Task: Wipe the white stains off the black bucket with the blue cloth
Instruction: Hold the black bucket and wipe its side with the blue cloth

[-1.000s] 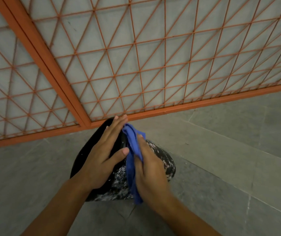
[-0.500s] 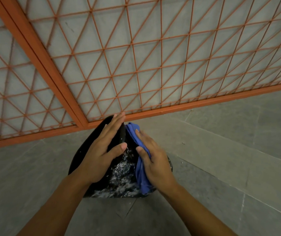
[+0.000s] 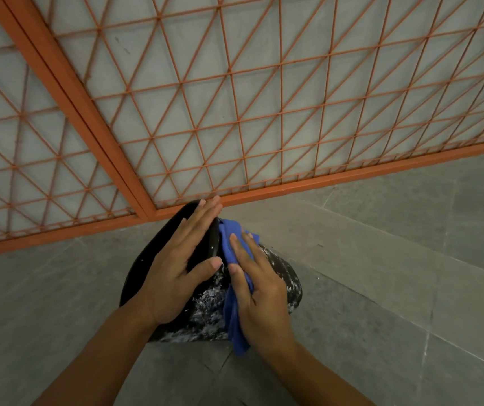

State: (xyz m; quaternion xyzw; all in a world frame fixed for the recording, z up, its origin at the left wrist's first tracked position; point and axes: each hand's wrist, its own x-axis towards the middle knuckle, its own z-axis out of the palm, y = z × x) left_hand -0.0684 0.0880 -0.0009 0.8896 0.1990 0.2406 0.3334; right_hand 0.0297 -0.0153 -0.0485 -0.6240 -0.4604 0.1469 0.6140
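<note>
The black bucket point(image 3: 205, 315) lies on the grey floor, speckled with white stains on its near and right side. My left hand point(image 3: 176, 268) rests flat on its upper left part with straight fingers reaching to the far rim. My right hand point(image 3: 258, 291) presses the blue cloth point(image 3: 230, 241) against the bucket's right side with straight fingers. The cloth sticks out beyond my fingertips and hangs down below my palm. Much of the bucket's middle is hidden under both hands.
An orange metal grille point(image 3: 234, 112) with a thick frame bar point(image 3: 322, 183) stands just behind the bucket, its corner post point(image 3: 88, 118) running up to the left. Grey stone floor point(image 3: 396, 273) stretches to the right and in front.
My right hand slid the cloth up the bucket half a second ago and now sits slightly lower again, with the cloth's tail hanging below the palm. The left hand stays put.
</note>
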